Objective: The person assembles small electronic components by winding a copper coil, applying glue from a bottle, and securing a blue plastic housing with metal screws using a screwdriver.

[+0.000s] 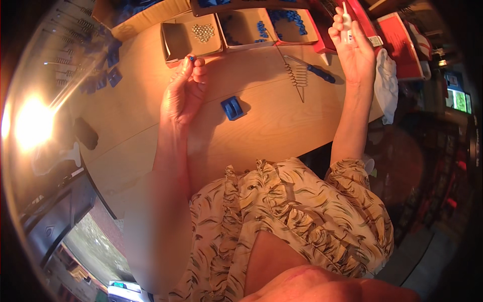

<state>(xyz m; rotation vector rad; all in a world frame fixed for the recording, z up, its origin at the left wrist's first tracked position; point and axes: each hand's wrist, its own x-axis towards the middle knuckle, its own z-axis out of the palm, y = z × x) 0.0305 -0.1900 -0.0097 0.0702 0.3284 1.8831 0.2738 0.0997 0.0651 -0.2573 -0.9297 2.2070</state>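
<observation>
Head view: my left grip point(182, 94) pinches a small blue part point(191, 59); well to its right, my right grip point(357, 56) holds a white slim-tipped bottle point(346, 24), tip pointing away from me. Between them on the bench point(282, 128) lie a blue slotted block point(232, 108), coiled wire point(291, 75) and a screwdriver point(322, 74).

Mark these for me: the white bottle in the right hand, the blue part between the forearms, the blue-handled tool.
White bottle point(347, 23): head view, on its body.
Blue part point(232, 108): head view, its middle.
Blue-handled tool point(317, 71): head view, on the handle.
</observation>
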